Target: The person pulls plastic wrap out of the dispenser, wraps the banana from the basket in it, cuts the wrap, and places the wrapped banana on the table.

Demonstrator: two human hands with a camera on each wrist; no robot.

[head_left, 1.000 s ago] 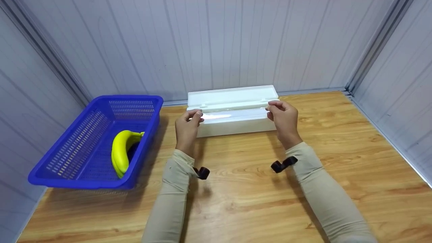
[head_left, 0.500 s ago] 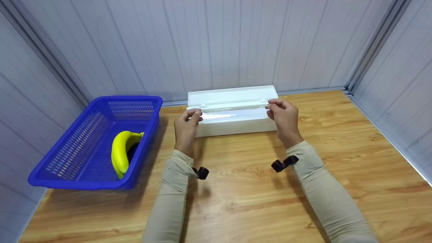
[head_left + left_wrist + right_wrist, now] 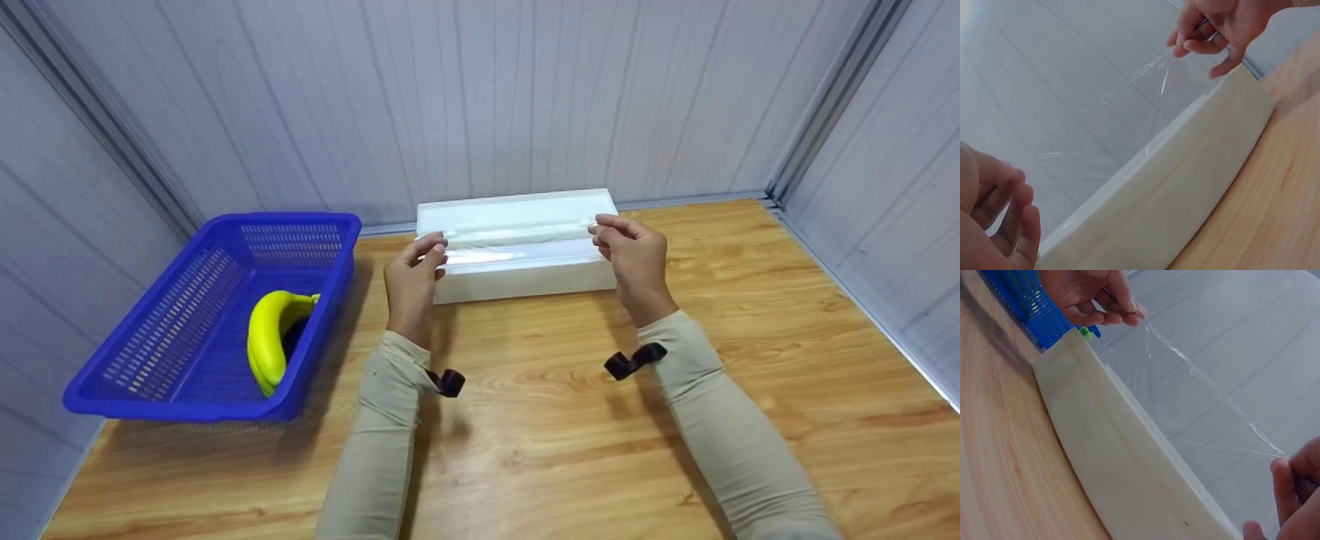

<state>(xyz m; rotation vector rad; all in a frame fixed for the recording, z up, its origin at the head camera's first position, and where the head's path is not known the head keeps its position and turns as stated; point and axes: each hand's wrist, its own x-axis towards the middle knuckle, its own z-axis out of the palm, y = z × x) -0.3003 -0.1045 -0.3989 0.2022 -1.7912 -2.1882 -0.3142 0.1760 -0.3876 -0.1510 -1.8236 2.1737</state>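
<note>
A long white cling film box (image 3: 525, 282) stands on the table with its lid (image 3: 517, 210) tipped back. Clear cling film (image 3: 1112, 112) rises from the box in a thin sheet, stretched between both hands. My left hand (image 3: 410, 289) pinches one corner of its free edge between thumb and fingers, above the box's left end. At the other end, my right hand (image 3: 637, 262) pinches the opposite corner. Creases run inward from both grips, plain in the right wrist view along the film's edge (image 3: 1216, 391). The roll inside is mostly hidden under the film.
To the left sits a blue plastic basket (image 3: 202, 411) holding yellow bananas (image 3: 271, 337). Pale panelled walls (image 3: 495, 97) enclose the wooden table (image 3: 540, 435) behind and at both sides, with the box close to the back one.
Both hands have risen slightly and drawn a little farther apart, lifting the film's edge with them. Box, basket and bananas stay where they were.
</note>
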